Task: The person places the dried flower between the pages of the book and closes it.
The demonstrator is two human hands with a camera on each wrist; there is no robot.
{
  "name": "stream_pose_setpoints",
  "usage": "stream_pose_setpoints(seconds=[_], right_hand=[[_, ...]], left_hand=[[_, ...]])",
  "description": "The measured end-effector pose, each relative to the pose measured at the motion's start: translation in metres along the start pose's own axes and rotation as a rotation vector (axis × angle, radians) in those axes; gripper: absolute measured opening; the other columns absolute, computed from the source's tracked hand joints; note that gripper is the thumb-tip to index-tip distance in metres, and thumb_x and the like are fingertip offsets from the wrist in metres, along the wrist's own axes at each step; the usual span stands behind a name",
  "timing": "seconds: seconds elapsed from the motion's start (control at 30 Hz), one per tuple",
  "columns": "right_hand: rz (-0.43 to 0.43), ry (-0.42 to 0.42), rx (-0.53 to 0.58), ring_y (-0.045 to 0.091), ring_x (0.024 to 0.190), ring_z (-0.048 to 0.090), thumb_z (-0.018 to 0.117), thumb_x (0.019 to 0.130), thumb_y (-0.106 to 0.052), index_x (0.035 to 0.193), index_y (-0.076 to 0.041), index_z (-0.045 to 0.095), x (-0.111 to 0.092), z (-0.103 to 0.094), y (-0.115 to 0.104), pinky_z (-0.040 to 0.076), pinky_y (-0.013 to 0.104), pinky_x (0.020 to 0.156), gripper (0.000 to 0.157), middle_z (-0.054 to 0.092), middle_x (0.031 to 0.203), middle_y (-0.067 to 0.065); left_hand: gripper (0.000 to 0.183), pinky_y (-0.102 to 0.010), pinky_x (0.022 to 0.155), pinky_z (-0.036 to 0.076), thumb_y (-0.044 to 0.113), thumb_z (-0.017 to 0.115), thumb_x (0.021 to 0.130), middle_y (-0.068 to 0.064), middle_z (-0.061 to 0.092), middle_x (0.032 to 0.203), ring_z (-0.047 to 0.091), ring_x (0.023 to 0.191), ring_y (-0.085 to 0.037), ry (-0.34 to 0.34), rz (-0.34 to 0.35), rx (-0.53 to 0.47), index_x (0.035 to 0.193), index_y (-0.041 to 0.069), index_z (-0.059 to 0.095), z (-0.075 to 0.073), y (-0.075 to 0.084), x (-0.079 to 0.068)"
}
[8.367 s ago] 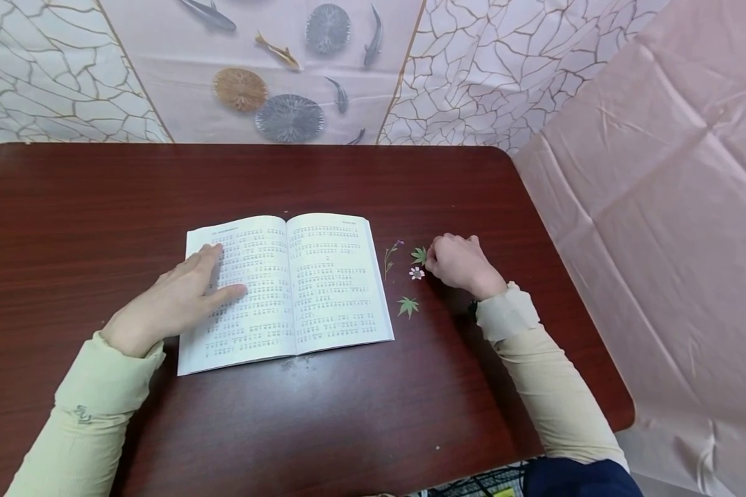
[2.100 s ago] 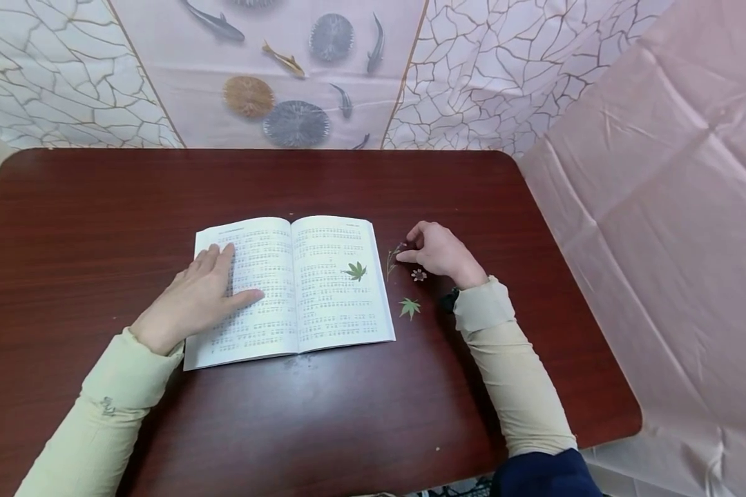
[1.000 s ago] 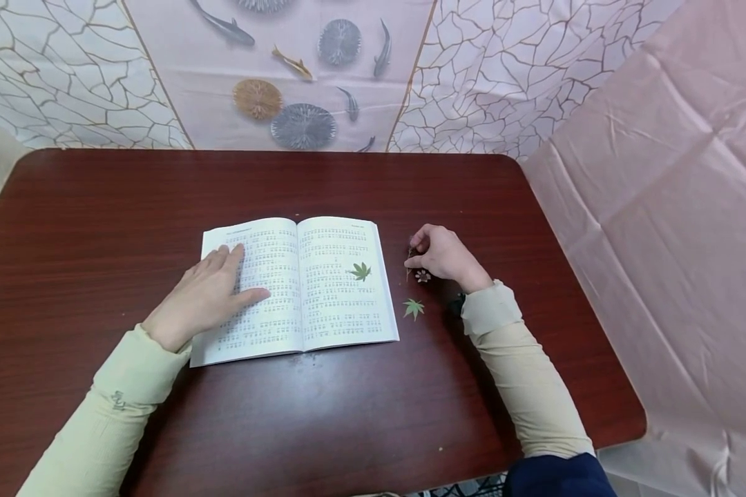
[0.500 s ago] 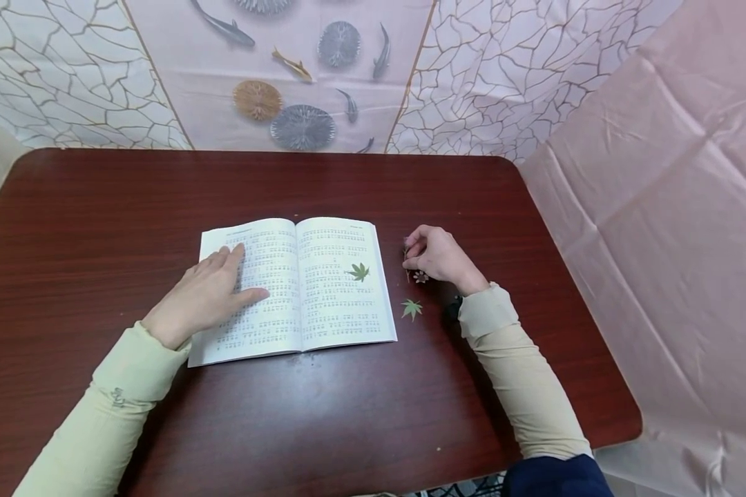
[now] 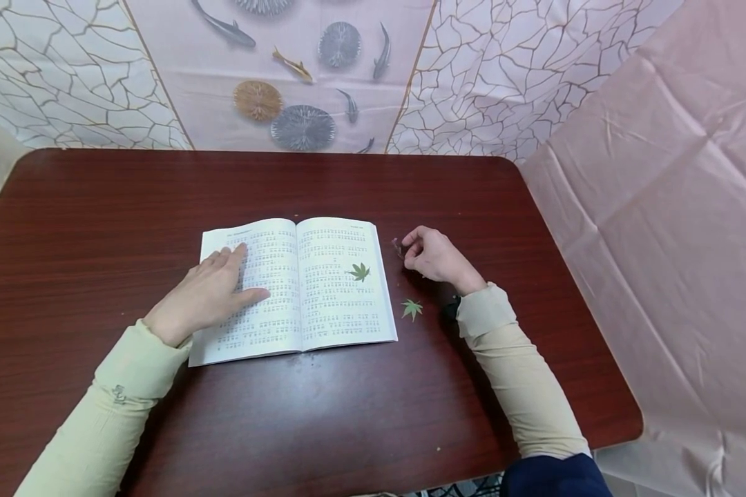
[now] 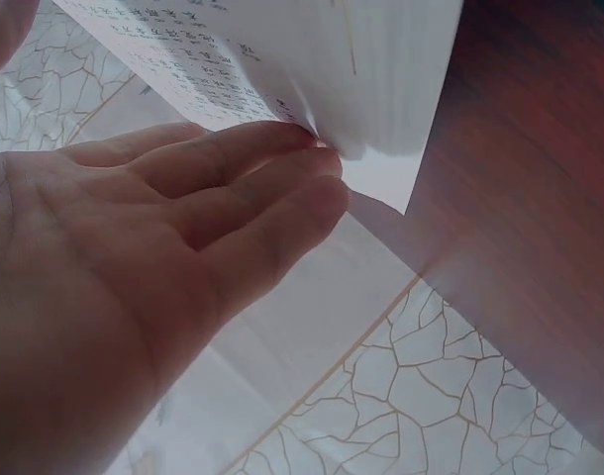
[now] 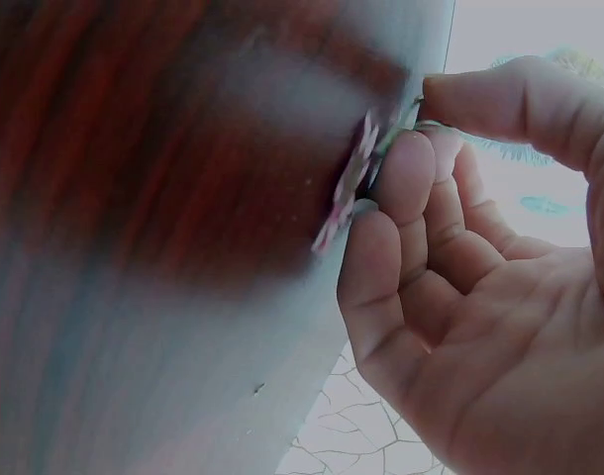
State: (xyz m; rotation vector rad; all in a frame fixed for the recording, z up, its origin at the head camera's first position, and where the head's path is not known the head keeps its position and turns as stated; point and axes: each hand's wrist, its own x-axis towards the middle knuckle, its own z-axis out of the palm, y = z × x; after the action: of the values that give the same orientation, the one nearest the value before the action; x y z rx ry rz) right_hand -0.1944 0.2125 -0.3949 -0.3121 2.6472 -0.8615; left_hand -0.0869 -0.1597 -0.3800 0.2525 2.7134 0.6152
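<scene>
An open book [image 5: 336,310] lies on the table with small print on both pages. My left hand [image 5: 202,297] rests on its left page, fingers straight and thumb apart. On the right page lies a green maple leaf [image 5: 359,272]. Right of the book, my right hand [image 5: 435,257] pinches a thin purple flower sprig [image 5: 398,246] between thumb and fingers, low over the table. Under those fingers, the right wrist view shows a pinkish-white flower [image 7: 347,183] close to the tabletop; the hand hides it in the head view. A second maple leaf [image 5: 412,309] lies nearer the front.
The dark red wooden table [image 5: 323,428] has rounded corners. Behind it hangs a patterned cloth [image 5: 323,76] with fish and lily-pad prints. A pink cloth [image 5: 653,207] drapes along the right side.
One maple leaf has gone from the table onto the right page. My right hand has taken hold of the sprig that lay beside the book and shifted slightly left. The left hand stays on the page.
</scene>
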Motion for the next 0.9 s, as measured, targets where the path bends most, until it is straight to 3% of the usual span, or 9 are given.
stream_pose_setpoints(seconds=[0.47, 0.77, 0.9], right_hand=[[-0.043, -0.002, 0.071, 0.014, 0.055, 0.052, 0.048, 0.089, -0.002, 0.113, 0.002, 0.060, -0.003, -0.002, 0.002, 0.042, 0.023, 0.052, 0.027, 0.058, 0.088, 0.009], [-0.037, -0.005, 0.147, 0.020, 0.061, 0.056, 0.049, 0.093, -0.005, 0.114, 0.003, 0.060, -0.007, -0.004, 0.001, 0.048, 0.027, 0.053, 0.025, 0.059, 0.113, 0.013], [-0.037, -0.003, 0.161, 0.023, 0.063, 0.056, 0.049, 0.095, -0.006, 0.116, 0.003, 0.059, -0.010, -0.005, 0.000, 0.048, 0.028, 0.054, 0.025, 0.060, 0.109, 0.016]], left_hand=[[0.092, -0.066, 0.109, 0.016, 0.048, 0.057, 0.094, -0.041, 0.019, 0.148, 0.017, 0.137, -0.057, 0.013, 0.025, 0.028, 0.150, -0.011, 0.013, -0.001, 0.001, 0.000], [0.106, -0.066, 0.110, 0.006, 0.065, 0.052, 0.090, -0.042, 0.006, 0.150, 0.003, 0.139, -0.057, -0.023, 0.009, -0.004, 0.152, -0.008, 0.007, 0.005, 0.003, 0.000], [0.105, -0.066, 0.111, 0.005, 0.062, 0.054, 0.091, -0.042, 0.005, 0.150, 0.002, 0.140, -0.056, -0.025, 0.000, -0.019, 0.152, -0.008, 0.005, 0.005, 0.005, 0.000]])
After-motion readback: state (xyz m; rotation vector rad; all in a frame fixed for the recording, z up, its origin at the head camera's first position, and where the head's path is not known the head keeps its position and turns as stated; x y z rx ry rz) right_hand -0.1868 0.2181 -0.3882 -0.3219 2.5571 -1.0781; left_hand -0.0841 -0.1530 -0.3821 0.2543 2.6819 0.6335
